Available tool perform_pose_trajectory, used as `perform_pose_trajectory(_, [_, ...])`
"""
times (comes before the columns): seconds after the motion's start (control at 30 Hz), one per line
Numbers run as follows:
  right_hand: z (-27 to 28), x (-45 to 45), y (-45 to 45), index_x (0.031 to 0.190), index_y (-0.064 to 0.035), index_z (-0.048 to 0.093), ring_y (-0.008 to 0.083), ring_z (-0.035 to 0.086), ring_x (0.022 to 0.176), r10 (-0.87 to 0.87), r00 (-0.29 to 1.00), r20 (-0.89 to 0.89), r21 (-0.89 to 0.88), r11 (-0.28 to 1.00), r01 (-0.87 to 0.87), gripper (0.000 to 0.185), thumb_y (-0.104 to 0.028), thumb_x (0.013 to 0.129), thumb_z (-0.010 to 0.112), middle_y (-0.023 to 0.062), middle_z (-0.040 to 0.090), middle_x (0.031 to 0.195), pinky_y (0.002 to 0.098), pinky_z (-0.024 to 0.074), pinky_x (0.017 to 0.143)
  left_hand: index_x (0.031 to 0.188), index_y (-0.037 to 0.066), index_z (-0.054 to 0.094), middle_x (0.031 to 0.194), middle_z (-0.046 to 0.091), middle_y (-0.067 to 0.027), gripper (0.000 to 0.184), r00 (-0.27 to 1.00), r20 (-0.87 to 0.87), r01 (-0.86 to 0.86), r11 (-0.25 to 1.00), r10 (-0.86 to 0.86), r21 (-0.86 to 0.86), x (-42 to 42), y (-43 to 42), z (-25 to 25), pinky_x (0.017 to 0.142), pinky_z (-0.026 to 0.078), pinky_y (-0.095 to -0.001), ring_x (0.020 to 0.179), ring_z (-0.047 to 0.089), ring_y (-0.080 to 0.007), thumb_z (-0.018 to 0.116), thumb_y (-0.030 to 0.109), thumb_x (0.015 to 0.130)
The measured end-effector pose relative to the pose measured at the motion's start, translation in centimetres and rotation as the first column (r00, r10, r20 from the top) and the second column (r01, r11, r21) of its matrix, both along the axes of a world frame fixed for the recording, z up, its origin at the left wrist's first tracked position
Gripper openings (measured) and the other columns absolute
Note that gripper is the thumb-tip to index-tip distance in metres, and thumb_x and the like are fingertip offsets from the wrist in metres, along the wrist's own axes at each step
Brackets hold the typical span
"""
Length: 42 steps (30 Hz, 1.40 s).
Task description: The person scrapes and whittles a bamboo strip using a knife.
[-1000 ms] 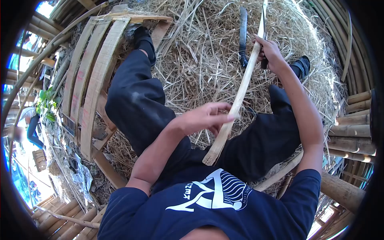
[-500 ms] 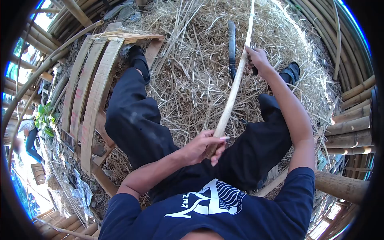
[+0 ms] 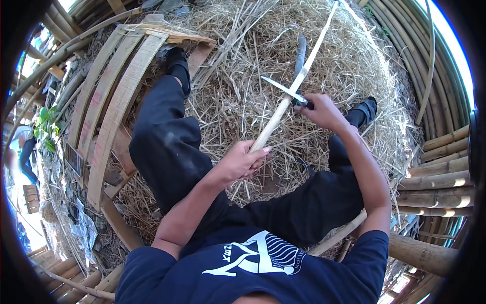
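Note:
My left hand (image 3: 244,163) is closed around the near end of a long pale bamboo strip (image 3: 272,124), which slants away to the upper right. In my right hand (image 3: 324,112) is the dark handle of a knife (image 3: 276,86). The knife's blade lies across the middle of the strip, its tip pointing to the upper left. Beyond the strip, a machete (image 3: 301,49) with a dark blade rests on the straw; the strip and knife hide its lower part.
Dry straw shavings (image 3: 238,101) cover the ground between my legs. At the left stands a slatted wooden piece (image 3: 109,101), beside my foot. Bamboo poles (image 3: 435,182) line the right side. Another person (image 3: 23,152) is at the far left.
My right hand has come nearer along the strip, and the knife blade now shows across it. My left hand has moved slightly forward and left with the strip's near end.

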State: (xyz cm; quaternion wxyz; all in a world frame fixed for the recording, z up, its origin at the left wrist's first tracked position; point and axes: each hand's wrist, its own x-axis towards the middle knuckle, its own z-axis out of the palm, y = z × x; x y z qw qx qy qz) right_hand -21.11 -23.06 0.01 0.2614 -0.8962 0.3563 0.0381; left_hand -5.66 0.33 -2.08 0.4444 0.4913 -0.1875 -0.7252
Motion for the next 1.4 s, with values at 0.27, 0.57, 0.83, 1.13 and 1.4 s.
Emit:
perform_pose_trajectory(0.27, [-0.8,0.0,0.2,0.086,0.0026,0.066,0.0399,0.063,0.083,-0.014,0.984,-0.176,-0.059,0.998,0.003,0.037,-0.034,0.083,0.061,0.0252,0.064,0.08,0.0461,0.0486,0.078,0.094,0.002,0.053,0.059,0.049,0.0011,0.022,0.993,-0.111,-0.033,0.994,0.045,0.104,-1.1,-0.4,-0.4,0.035,0.031,-0.0212,0.038,0.038,-0.0053,0.055,0.023,0.095])
perform_pose_trajectory(0.57, [-0.5,0.8,3.3,0.075,0.0045,0.067,0.0389,0.065,0.084,-0.025,0.947,-0.321,-0.122,0.992,-0.015,0.043,-0.038,0.082,0.06,0.0258,0.065,0.083,0.046,0.0504,0.078,0.082,0.006,0.053,0.052,0.037,0.0084,0.028,0.997,-0.07,0.029,0.996,-0.023,0.082,-0.5,-1.1,-1.8,0.031,0.021,-0.0195,0.034,0.03,-0.0011,0.057,0.031,0.094])
perform_pose_trajectory(0.83, [-1.7,2.3,9.9,0.077,0.0087,0.063,0.0408,0.065,0.076,0.044,0.965,-0.26,0.092,0.996,-0.021,0.038,-0.029,0.082,0.061,0.0278,0.064,0.078,0.0459,0.0532,0.073,0.081,0.007,0.054,0.055,0.04,0.0084,0.024,0.995,0.092,-0.046,0.998,0.041,0.045,1.4,-1.1,-1.8,0.031,0.023,-0.0192,0.038,0.033,-0.0003,0.064,0.028,0.089])
perform_pose_trajectory(1.13, [-5.3,1.9,8.9,0.068,0.0065,0.063,0.041,0.065,0.072,-0.048,0.984,-0.169,-0.042,0.998,0.042,0.028,-0.021,0.071,0.064,0.0269,0.064,0.074,0.0456,0.054,0.07,0.082,0.011,0.051,0.056,0.037,0.0086,0.023,0.985,0.172,-0.001,1.0,0.006,-0.027,0.9,-1.1,-2.4,0.032,0.021,-0.0198,0.039,0.032,0.0001,0.058,0.029,0.094])
perform_pose_trajectory(1.4, [-7.1,1.3,6.4,0.065,0.002,0.065,0.0387,0.065,0.065,-0.002,1.0,-0.009,-0.222,0.975,0.0,0.019,-0.016,0.069,0.063,0.0244,0.063,0.066,0.0456,0.0539,0.065,0.085,0.01,0.05,0.056,0.037,0.0084,0.022,0.974,0.228,0.024,0.999,-0.013,-0.043,0.3,-1.3,-2.3,0.033,0.022,-0.0192,0.039,0.032,-0.0003,0.056,0.028,0.095])
